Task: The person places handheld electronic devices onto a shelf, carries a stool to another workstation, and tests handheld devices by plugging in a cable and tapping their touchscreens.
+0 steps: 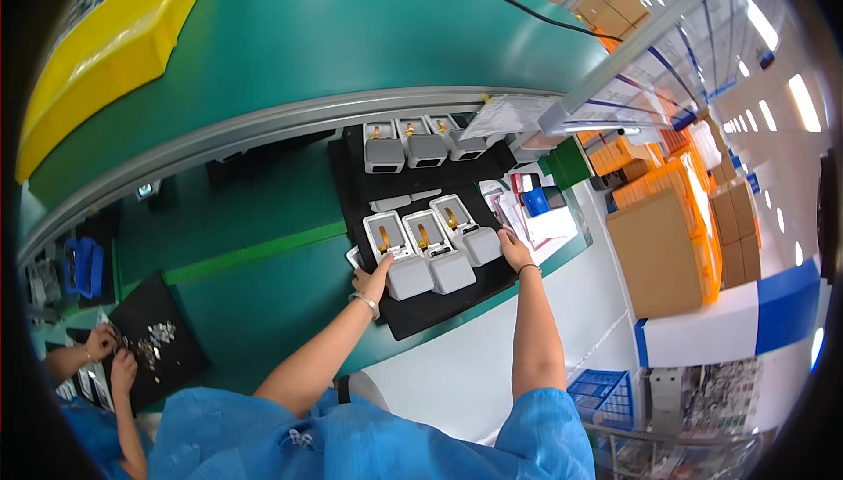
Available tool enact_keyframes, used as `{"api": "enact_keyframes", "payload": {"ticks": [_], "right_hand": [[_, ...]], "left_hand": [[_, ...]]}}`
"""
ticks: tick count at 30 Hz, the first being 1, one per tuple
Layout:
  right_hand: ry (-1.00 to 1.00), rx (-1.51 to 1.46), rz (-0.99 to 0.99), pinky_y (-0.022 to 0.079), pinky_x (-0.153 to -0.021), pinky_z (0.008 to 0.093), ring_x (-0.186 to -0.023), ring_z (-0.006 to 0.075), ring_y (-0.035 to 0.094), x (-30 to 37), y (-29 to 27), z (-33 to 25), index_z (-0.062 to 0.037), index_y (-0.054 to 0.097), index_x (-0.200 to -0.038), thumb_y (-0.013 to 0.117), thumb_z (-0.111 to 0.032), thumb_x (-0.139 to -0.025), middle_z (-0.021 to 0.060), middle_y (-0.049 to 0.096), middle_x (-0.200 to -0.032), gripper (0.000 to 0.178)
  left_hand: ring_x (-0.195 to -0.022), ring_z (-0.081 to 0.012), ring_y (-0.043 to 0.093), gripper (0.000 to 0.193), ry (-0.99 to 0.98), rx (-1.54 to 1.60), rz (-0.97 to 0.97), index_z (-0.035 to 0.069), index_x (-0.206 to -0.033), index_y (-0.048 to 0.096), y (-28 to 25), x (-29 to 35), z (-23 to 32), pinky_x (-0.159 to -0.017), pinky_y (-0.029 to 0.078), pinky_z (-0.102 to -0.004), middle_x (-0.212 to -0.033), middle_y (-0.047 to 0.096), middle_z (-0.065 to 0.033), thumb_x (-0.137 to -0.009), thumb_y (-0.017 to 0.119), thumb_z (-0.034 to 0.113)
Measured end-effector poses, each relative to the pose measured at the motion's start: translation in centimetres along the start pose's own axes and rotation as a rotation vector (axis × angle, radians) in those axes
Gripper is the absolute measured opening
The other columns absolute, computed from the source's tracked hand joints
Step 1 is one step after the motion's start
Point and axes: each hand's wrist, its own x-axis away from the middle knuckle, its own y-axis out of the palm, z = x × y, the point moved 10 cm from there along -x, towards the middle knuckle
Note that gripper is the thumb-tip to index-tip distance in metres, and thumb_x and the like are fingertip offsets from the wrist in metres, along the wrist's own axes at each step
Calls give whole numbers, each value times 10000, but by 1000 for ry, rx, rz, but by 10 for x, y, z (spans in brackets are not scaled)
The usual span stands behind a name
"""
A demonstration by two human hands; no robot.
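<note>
Three opened light-grey device housings (423, 236) stand side by side in the near row on a black mat (413, 313). Each has an orange flex cable inside and a grey cover part folded toward me. My left hand (372, 280) grips the left side of the leftmost housing, its thumb on the edge. A small white part (354, 258) lies beside those fingers. At the other end of the row, my right hand (515, 252) is closed against the side of the rightmost housing (479, 243); some of its fingers are hidden.
Three similar housings (420, 148) form a far row, with a flat grey strip (404, 201) between rows. Papers (549, 230) and a blue roll (535, 202) lie at right. A metal rail (263, 113) crosses behind. At left, a co-worker's hands (112, 353) handle small parts.
</note>
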Motion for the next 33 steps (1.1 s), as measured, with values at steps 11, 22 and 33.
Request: {"api": "enact_keyframes", "payload": {"ticks": [11,22,33], "right_hand": [[-252,-167,-279,255,-1029,304,-1257,248,340,-66,33,32,-4,316,-1338,528,-394,-861,170,376,-1343,651],[-115,-126,-331,309,-1013,302,-1209,298,412,-75,48,58,197,328,-1228,592,-503,-767,256,462,-1230,878],[39,-251,-488,393,-934,301,-1136,281,475,-58,47,69,129,305,-1289,647,-516,-726,233,466,-1226,922]], "left_hand": [[-1351,-310,79,1143,124,81,-173,-27,-1392,56,10,-5,19,-1079,116,-429,-1448,39,-216,-608,610,593],[-1297,-268,264,1078,145,293,-5,-31,-1379,102,8,-4,8,-1048,205,-400,-1395,257,-219,-667,602,606],[-1013,-183,570,697,106,324,-72,11,-1206,504,27,-21,-11,-861,438,-273,-1150,558,-130,-796,482,574]]}}
